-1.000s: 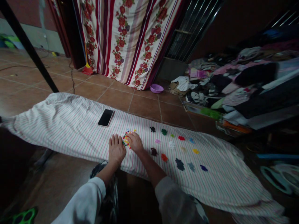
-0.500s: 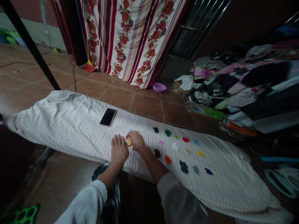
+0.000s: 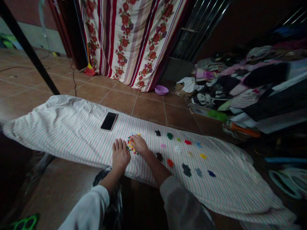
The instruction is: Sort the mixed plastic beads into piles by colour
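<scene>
My left hand [image 3: 121, 155] lies flat on the striped cloth [image 3: 79, 127], its fingers stretched out and close together. Against its right side is a patch of small red, yellow, green and white pieces [image 3: 130, 149], perhaps beads. My right hand [image 3: 140, 145] bends over that patch with thumb and fingers drawn together; whatever they hold is hidden or too small to name. To the right, small pieces lie sorted by colour, among them a red pile [image 3: 187, 142], an orange pile [image 3: 170, 163], a dark grey pile [image 3: 186, 170] and a yellow pile [image 3: 203, 156].
A phone [image 3: 109, 121] lies on the cloth beyond my left hand. Past the covered table are a tiled floor, a purple basin [image 3: 161, 90], a floral curtain [image 3: 136, 41] and a red broom [image 3: 90, 70]. Clothes [image 3: 261, 76] are heaped at the right. A dark pole [image 3: 31, 48] slants at the left.
The whole view has shifted slightly, so things appear a little further left. My right fingers have moved slightly over the coloured patch; my left hand stays flat beside it.
</scene>
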Tool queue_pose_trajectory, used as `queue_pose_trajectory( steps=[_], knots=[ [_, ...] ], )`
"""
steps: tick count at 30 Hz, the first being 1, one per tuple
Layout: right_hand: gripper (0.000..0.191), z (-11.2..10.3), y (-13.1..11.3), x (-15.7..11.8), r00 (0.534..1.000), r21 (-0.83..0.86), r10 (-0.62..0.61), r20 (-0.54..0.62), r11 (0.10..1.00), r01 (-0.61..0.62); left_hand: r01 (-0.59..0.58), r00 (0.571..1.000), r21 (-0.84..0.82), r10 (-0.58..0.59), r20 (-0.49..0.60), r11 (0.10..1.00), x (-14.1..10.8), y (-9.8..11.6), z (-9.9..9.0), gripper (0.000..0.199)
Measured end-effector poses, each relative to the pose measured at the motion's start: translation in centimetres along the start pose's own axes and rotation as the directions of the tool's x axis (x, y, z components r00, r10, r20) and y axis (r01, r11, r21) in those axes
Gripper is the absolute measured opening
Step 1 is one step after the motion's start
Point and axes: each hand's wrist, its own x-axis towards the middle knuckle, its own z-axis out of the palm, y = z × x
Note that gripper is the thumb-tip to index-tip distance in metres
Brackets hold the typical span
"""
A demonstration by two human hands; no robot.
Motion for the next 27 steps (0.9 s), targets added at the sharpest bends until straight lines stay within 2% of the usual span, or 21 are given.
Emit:
queue_pose_trajectory(
  steps=[5, 9, 16, 23, 27],
  knots=[
    [0.009, -0.2, 0.0, -0.4, 0.999, 0.045, -0.010, -0.031, 0.999, 0.012, -0.011, 1.000, 0.051, 0.012, -0.018, 0.999, -0.1, 0.0, 0.2, 0.048],
    [0.006, -0.1, -0.1, -0.5, 0.995, 0.104, 0.001, -0.098, 0.995, 0.009, -0.013, 1.000, 0.054, 0.014, -0.025, 0.998, -0.1, -0.1, 0.4, 0.047],
    [0.009, 0.4, -0.1, -0.8, 0.969, 0.307, 0.172, -0.178, 0.945, -0.111, -0.024, 0.999, 0.052, 0.026, -0.040, 0.998, -0.1, -0.2, 0.5, 0.047],
    [0.008, 0.3, 0.1, -2.2, 0.948, 0.357, 0.224, -0.224, 0.925, -0.134, -0.020, 0.999, 0.024, 0.021, -0.040, 0.999, -0.1, -0.2, 0.3, 0.048],
    [0.017, 0.1, 0.5, -3.0, 0.940, 0.423, 0.257, -0.225, 0.895, -0.143, -0.028, 0.999, 0.056, 0.030, -0.041, 0.998, -0.1, -0.1, 0.1, 0.049]
  ],
)
